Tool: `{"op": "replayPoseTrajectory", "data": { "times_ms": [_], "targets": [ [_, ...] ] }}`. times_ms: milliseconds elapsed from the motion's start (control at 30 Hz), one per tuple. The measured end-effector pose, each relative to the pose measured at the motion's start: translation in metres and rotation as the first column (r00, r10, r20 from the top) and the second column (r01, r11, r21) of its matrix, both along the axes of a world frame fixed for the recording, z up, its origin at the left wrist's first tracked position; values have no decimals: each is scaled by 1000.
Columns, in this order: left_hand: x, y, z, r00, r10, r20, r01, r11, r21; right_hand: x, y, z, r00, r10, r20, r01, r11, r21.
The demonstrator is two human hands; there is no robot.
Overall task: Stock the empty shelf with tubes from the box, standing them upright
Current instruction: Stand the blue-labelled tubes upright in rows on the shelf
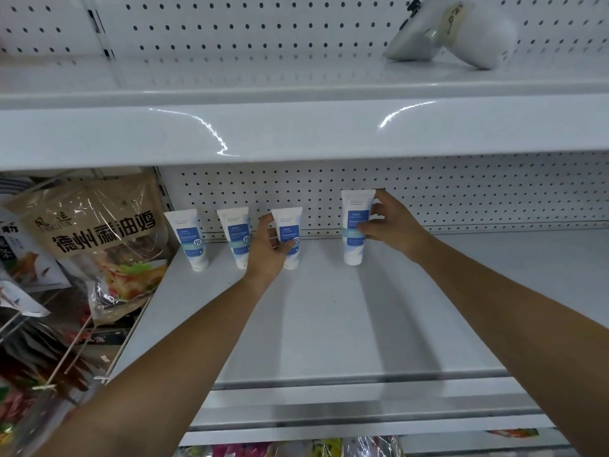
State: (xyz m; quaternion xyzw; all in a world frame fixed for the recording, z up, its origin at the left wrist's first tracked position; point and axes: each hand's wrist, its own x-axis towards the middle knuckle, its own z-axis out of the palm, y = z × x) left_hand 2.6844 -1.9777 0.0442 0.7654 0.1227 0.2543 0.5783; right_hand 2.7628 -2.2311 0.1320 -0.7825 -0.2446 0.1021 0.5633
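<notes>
Left forearm (184, 341) and right forearm (494, 291) reach over the white shelf (329, 324). By the pegboard back, the first tube (191, 239) and second tube (234, 237) stand cap-down, untouched. The left hand (268, 249) curls round the third tube (287, 222) just beside them. The right hand (392, 222) pinches the fourth tube (354, 249), upright and a little apart. A snack bag (99, 232) hangs at left.

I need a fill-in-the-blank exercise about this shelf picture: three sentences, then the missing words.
1. The white metal shelf carries ___ white plastic tubes with blue labels.
2. The left hand grips the ___ tube from the left.
3. The tube in the right hand is farthest to the ___.
Missing words: four; third; right.
</notes>
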Motion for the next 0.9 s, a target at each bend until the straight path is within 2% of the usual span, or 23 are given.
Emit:
{"op": "replayPoseTrajectory", "data": {
  "times_ms": [500, 733, 800, 900],
  "targets": [
    [-17, -7, -5, 996, -18, -89, 24, 997, 68, 6, 3, -1, 1000, 12, -9, -12, 1000, 17],
    [-52, -22, 1, 958, 246, -148, -241, 969, 52, 0, 0, 10, 1000, 28, -7, -27, 998, 51],
    [-58, -30, 2, 962, 235, -137, -234, 972, 27, 0, -2, 12, 1000, 23, 0, -23, 999, 44],
    [-59, -52, 0, 992, 105, -74, -108, 994, -34, -1, -3, 15, 1000, 31, 3, -31, 998, 51]
  ]
}}
